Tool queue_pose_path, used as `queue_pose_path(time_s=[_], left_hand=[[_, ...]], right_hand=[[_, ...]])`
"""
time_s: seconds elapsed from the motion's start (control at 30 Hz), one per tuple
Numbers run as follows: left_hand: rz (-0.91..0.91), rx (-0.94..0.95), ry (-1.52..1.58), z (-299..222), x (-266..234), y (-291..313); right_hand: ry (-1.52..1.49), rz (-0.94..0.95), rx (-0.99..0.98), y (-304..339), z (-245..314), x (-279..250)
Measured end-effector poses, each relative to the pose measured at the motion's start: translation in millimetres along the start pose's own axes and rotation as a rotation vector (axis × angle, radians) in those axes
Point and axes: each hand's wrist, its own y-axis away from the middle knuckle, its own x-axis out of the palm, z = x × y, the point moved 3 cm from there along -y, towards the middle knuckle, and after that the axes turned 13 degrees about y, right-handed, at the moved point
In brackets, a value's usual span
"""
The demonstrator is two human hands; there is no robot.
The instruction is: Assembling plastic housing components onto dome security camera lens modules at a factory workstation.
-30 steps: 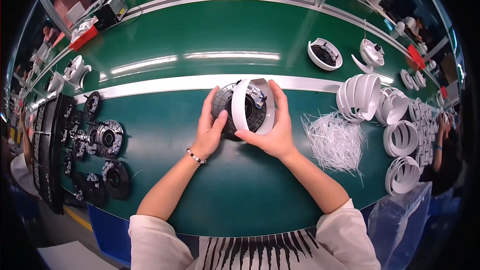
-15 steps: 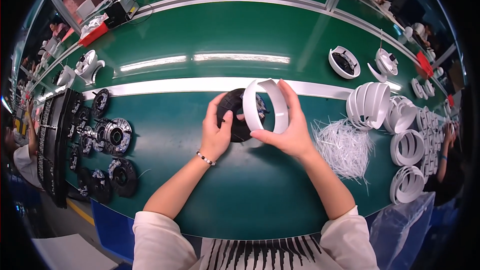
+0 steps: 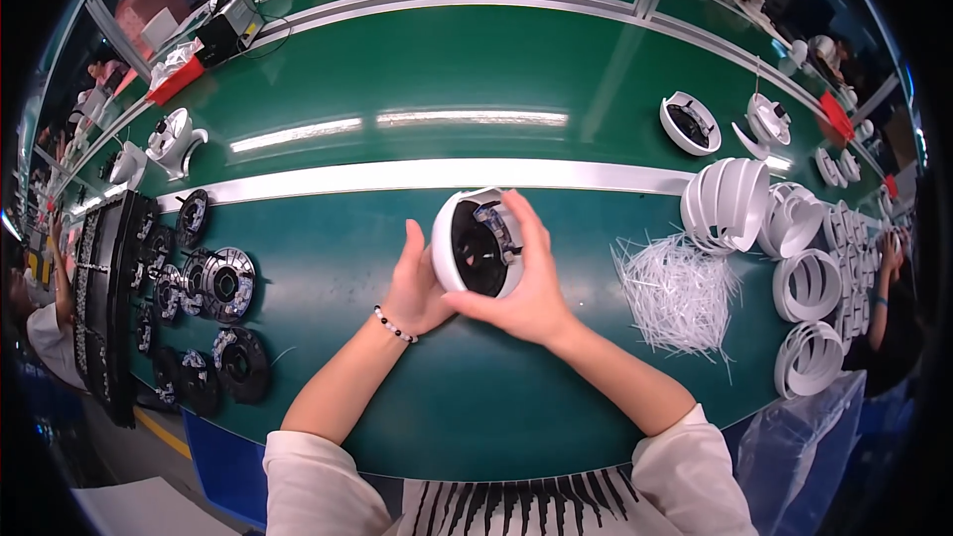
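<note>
A white ring-shaped housing [image 3: 446,256] is in front of me, tilted, with a black disc [image 3: 478,250] seated inside it. A small circuit board with wires [image 3: 492,222] shows at the disc's upper right. My right hand [image 3: 529,288] is closed on the ring, its thumb along the lower rim and its fingers over the right side. My left hand [image 3: 415,290] lies against the ring's lower left, its thumb stretched up and apart from the rim. The other left fingers are mostly hidden behind the ring.
Black discs with boards [image 3: 228,283] lie at the left beside a long black rack [image 3: 102,303]. Thin white strips [image 3: 677,293] are heaped at the right, near stacked white rings [image 3: 809,283]. Part-assembled white units [image 3: 690,124] stand beyond the pale strip. Other people sit farther off.
The black disc, held apart in my left hand before, is now inside the white ring. My right hand has moved left with the ring, and my left thumb has come off the disc.
</note>
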Motion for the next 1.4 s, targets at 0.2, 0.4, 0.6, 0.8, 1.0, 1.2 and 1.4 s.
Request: queue_pose_path(time_s=[0.2,0.4,0.6,0.8,1.0,1.2,1.4], left_hand=[[-0.079,0.048,0.067,-2.5,-4.1,-2.5],[-0.069,0.07,0.185,-0.1,-7.0,-3.5],[-0.064,-0.02,0.297,-1.7,-10.1,-2.5],[0.236,-0.131,0.39,-1.1,-28.7,0.1],[0.053,0.063,0.239,-3.9,-32.0,4.4],[0.001,0.099,0.129,3.7,-11.8,0.0],[-0.163,0.128,0.078,16.3,9.6,-14.9]], right_hand=[[0.035,0.046,-0.016,-0.3,5.0,1.6],[0.316,0.059,-0.118,1.6,21.4,4.5],[0.399,0.044,-0.189,-0.6,20.6,9.6],[0.393,0.072,-0.314,-2.2,19.2,7.1],[0.337,0.009,-0.261,-6.5,15.5,18.2],[0.35,-0.077,-0.208,4.2,14.3,8.0],[0.243,-0.022,-0.098,12.7,-2.6,-14.5]])
